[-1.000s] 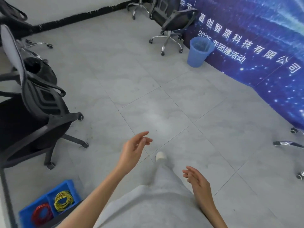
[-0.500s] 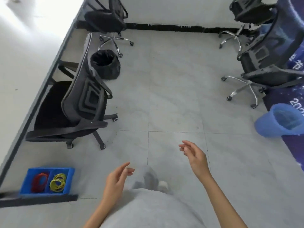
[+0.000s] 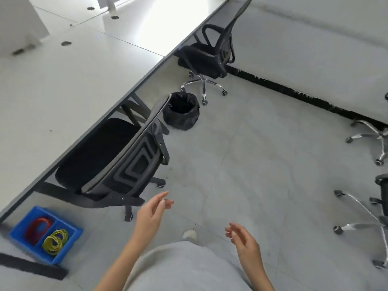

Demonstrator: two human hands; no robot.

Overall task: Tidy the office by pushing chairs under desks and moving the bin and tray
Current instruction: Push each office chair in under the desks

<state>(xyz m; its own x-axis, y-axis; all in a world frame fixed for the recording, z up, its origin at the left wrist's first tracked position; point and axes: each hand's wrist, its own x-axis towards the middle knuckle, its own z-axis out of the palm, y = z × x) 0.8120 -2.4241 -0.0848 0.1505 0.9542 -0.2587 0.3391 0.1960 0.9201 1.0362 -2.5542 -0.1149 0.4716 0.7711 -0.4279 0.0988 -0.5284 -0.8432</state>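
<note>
**Q:** Beside the desk (image 3: 63, 97), what is shown, and where do the task's things stand?

**A:** Near chair (image 3: 126, 162): seat partly beneath the desk edge, backrest and base out on the floor. It looks not fully pushed in, I judge, which is why I face it. Far chair (image 3: 210, 57): at the desk's far end, seat at the edge, likewise seemingly short of home. Bin (image 3: 181, 111): black-lined, on the floor between the two chairs, just beside the near chair's backrest top. Tray (image 3: 45, 235): blue, two compartments, red bands in one and yellow in the other; it sits on the floor by the desk's near end, left of my legs.

**Q:** And the grip?

**A:** Both released. Left hand (image 3: 152, 213): fingers loosely extended, holding nothing, raised toward the near chair's base but apart from it. Right hand (image 3: 244, 241): relaxed, empty, lower and nearer my body. I carry them ahead of me because, I judge, the next move calls for a two-handed push on the backrest.

**Q:** Any hazard?

**A:** The bin sits close to the backrest; a skewed push could knock it. Other chair bases stand at the right edge, well apart.
</note>
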